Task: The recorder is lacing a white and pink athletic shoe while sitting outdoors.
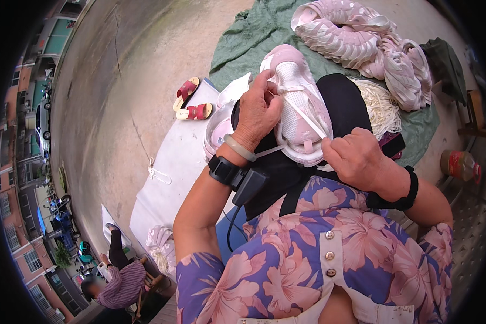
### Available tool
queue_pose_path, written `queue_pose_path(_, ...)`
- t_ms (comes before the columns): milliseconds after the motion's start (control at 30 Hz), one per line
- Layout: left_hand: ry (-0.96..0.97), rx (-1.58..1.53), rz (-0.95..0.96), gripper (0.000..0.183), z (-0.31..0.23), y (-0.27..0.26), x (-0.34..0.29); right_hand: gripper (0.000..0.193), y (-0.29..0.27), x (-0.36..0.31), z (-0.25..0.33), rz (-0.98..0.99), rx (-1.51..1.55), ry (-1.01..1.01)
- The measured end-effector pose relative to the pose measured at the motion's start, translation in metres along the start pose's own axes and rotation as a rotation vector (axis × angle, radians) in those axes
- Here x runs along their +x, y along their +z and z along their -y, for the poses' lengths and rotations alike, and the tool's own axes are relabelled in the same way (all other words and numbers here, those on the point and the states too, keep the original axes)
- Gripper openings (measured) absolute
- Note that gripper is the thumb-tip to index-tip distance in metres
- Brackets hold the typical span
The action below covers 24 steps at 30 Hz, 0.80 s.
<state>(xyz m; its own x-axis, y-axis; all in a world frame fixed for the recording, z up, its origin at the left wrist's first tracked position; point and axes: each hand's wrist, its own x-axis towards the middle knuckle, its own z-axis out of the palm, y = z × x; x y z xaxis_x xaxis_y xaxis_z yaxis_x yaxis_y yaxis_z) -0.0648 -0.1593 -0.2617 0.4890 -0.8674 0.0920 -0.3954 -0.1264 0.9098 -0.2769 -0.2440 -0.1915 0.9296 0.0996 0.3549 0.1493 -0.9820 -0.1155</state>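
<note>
A pink and white sneaker upper [313,127] rests on my black-covered lap, its rounded toe pointing away from me. My left hand [260,105] is closed at its left lacing edge, the fingertips pinching there; exactly what lies between them is partly hidden. A white shoelace [305,117] runs slantwise over the mesh tongue to my right hand [356,159]. Thumb and forefinger of that hand are pinched on the lace, by the right side of the heel collar. Another length of white lace shows below my left wrist.
Bundled pink and white uppers [337,40] lie on a green cloth [243,46], with a heap of cream laces [380,105] and a phone [392,144] nearer. Red sandals [195,112] stand beside a white sheet [170,146]. A plastic bottle [460,164] is at right; another person [121,283] sits lower left.
</note>
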Motion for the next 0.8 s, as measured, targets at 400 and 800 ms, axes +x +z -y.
queue_pose_path(400, -0.057, -0.059, 0.009, 0.041, 0.006, 0.002, -0.009, 0.027, 0.001, -0.047, 0.001, -0.011, 0.261, 0.136)
queue_pose_path(800, 0.233, -0.074, 0.183, 0.032, -0.057, -0.003, -0.006, 0.054, -0.113, 0.012, -0.002, -0.132, 1.301, 0.63)
